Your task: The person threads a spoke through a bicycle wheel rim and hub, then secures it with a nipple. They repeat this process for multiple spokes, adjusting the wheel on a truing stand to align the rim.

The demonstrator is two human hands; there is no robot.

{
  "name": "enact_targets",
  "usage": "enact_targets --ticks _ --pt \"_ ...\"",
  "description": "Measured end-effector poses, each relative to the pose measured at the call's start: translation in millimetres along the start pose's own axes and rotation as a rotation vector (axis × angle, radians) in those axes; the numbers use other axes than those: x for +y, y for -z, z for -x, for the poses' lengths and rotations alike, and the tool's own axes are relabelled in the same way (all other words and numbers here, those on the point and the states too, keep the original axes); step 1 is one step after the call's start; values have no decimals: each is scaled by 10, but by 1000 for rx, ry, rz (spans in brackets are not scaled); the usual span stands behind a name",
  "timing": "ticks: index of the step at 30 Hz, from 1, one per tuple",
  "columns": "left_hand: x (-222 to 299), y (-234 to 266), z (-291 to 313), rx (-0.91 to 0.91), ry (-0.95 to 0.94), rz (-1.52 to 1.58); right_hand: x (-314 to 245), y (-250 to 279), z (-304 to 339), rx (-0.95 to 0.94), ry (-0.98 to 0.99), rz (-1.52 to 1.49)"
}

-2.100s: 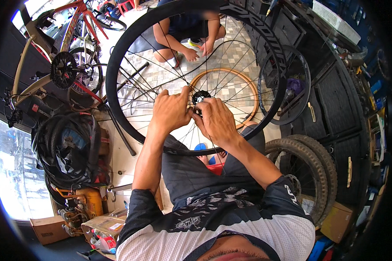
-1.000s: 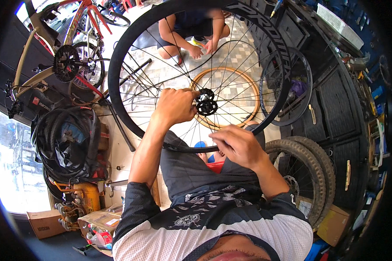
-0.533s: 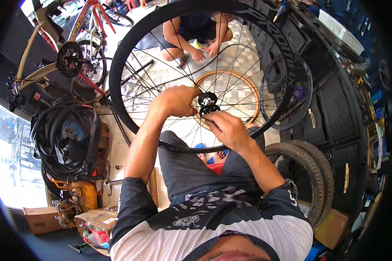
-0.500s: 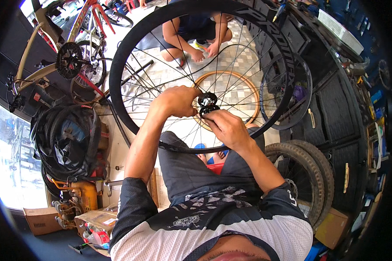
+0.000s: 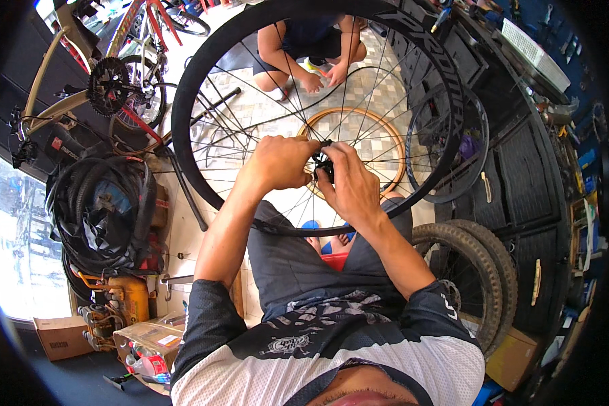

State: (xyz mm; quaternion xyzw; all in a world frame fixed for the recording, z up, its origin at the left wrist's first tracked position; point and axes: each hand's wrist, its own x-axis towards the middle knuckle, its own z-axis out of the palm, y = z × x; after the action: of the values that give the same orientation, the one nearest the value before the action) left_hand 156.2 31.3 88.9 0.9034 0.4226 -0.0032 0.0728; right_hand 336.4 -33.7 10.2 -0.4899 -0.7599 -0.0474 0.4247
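A black deep-rimmed bicycle wheel with thin dark spokes is held up in front of me above my lap. At its centre is the black wheel hub, partly covered by my fingers. My left hand is closed on the hub's left side, knuckles up, with thumb and fingers bent in at the spoke ends. From the right, my right hand grips the hub, its index finger over the top and its thumb lower down. The fingertips of both hands nearly meet, and their exact contact is hidden.
Beyond the wheel a person crouches, hands low. A tan hoop lies on the tiled floor. Bicycles and a pile of black tyres are at left; knobby tyres lean by black drawers at right.
My right hand has moved up from below the hub, and its fingers now reach over the hub's top. My left hand stays at the hub, with the wheel barely shifted.
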Motion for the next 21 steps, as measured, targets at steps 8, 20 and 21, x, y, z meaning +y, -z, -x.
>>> enact_targets --ticks 8,20,21 --pt "19 -359 178 591 -189 -27 78 112 -180 -259 -32 -16" --pt "-463 -968 460 740 277 2511 98 90 -151 -219 -34 -59" --pt "-429 -955 387 692 312 2489 110 98 -145 -221 -31 -47"
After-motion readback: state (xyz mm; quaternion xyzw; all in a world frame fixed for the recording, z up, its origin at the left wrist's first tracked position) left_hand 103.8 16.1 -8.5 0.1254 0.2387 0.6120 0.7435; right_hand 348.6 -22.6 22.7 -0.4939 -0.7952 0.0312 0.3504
